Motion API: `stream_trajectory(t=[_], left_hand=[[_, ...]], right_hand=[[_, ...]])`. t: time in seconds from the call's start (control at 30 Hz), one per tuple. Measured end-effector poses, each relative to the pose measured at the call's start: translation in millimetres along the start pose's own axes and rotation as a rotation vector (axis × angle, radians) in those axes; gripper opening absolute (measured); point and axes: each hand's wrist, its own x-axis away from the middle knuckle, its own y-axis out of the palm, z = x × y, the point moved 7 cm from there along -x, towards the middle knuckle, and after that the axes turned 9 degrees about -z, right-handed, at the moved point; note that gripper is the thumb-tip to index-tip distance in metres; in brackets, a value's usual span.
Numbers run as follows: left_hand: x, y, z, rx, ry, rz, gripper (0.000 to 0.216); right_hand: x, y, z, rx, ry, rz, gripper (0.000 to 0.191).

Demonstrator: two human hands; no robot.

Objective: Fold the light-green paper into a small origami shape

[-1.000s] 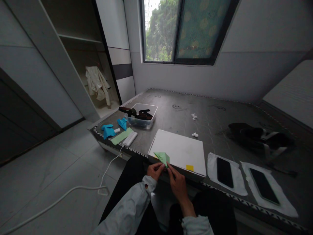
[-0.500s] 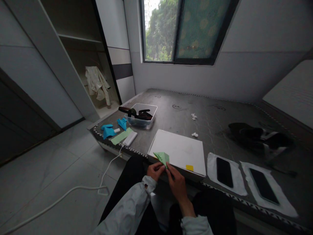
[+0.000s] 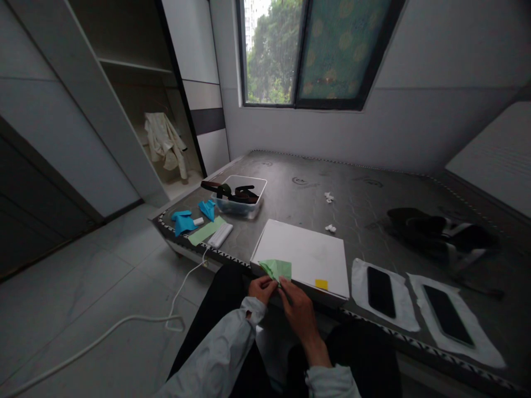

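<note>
A folded piece of green paper (image 3: pixel 279 269) is held up at the near edge of a white box (image 3: pixel 305 249). My left hand (image 3: pixel 261 289) pinches its lower left part between thumb and fingers. On the right, my right hand (image 3: pixel 297 303) grips the lower edge, close beside the left fingertips. The paper shows creases and a flap opened out to the right. A small yellow piece (image 3: pixel 321 284) lies at the front right of the box lid. My fingers hide the bottom of the paper.
Left on the mattress (image 3: pixel 290 199) are a clear plastic bin (image 3: pixel 243 209) holding dark straps, blue paper pieces (image 3: pixel 183 222), a green strip (image 3: pixel 203 232) and a white power strip (image 3: pixel 220 235). Two phones (image 3: pixel 381 292) lie on white sheets at right, near a dark bag (image 3: pixel 440 229).
The green paper has spread wider to the right, with a flap now opened out. My right hand has shifted slightly left. The surroundings look the same.
</note>
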Motion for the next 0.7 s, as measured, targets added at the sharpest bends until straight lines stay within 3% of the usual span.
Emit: stream_trajectory(t=[0.27,0.5,0.7], left_hand=[[-0.8,-3.5,0.7,-0.082,0.051,0.012,0.037],[-2.2,-1.7,-4.5,-0.098,0.028,0.002,0.034],[-1.3,-0.6,-6.3,-0.114,0.032,0.001,0.034]], right_hand=[[2.2,-5.7,-4.0,0.150,-0.057,0.140,0.028],[1.7,-1.2,-7.2,0.207,-0.109,0.099,0.028],[3.2,-4.2,2.2,0.191,0.004,0.174,0.026]])
